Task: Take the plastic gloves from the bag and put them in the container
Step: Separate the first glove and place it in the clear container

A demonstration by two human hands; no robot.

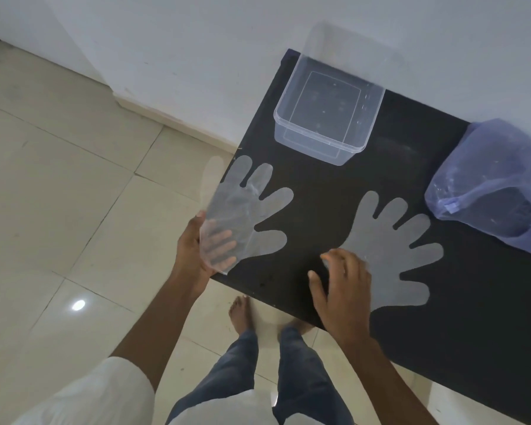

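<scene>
Two clear plastic gloves show against a black table (319, 191). My left hand (196, 250) grips the cuff of the left glove (246, 207), its fingers visible through the plastic; the glove hangs partly over the table's left edge. The right glove (390, 250) lies flat on the table. My right hand (344, 286) rests on its cuff with fingers spread. An empty clear container (292, 133) stands at the table's far end. A bluish plastic bag (497, 179) sits at the right by the wall.
A white wall runs behind the table. Beige floor tiles (74, 194) lie to the left and below. My bare feet (242, 314) stand just off the table's near edge.
</scene>
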